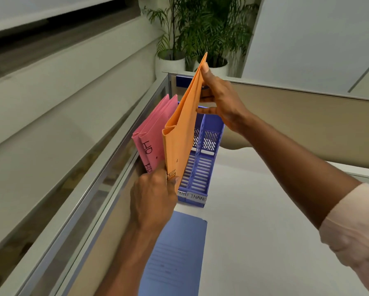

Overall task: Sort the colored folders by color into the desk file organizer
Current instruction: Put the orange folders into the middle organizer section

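A blue slotted file organizer [202,161] stands on the white desk against the left partition. Pink folders [151,133] lean upright in its leftmost slot. Orange folders [181,133] stand in the slot beside them, tilted back. My right hand [220,99] pinches their top far corner. My left hand [155,197] grips their near bottom edge at the organizer's front. The two right slots hold nothing visible; one carries a label reading "FINAN". A blue folder [175,257] lies flat on the desk in front of the organizer, under my left forearm.
A glass-and-metal partition [89,199] runs along the desk's left edge, and a beige panel [297,124] closes the back. Potted palms [200,28] stand behind the corner. White desk surface [264,210] stretches to the right of the organizer.
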The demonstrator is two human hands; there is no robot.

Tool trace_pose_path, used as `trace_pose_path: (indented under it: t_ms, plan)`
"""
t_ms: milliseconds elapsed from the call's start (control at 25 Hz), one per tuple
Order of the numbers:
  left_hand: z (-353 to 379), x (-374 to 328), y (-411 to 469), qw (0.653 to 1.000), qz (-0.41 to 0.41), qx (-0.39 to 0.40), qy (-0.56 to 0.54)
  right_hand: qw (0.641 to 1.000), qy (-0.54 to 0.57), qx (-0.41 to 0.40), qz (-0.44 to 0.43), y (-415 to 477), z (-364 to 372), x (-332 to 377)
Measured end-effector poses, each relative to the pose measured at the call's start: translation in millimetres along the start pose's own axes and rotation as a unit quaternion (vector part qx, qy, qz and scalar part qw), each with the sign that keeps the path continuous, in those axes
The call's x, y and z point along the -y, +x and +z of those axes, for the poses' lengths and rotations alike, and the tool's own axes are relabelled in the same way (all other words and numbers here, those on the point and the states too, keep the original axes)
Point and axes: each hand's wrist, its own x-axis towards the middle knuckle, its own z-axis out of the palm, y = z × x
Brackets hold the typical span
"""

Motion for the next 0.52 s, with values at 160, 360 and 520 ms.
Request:
trace_pose_path:
  t_ms: [160, 360, 520]
  plan:
    - [26.7, 3.6, 30.1, 1.000, -0.009, 0.002, 0.003, 1.000, 0.000, -0.017, 0.001, 23.7, -5.0, 2.9]
    - [55.3, 12.0, 59.7, 1.000, -0.023, -0.015, 0.009, 0.999, 0.011, -0.052, 0.011, 40.6, -9.1, -2.4]
    - [73.2, 24.1, 67.4, 0.998, -0.049, 0.019, 0.029, 0.997, -0.007, -0.067, 0.042, 42.0, -6.3, -29.7]
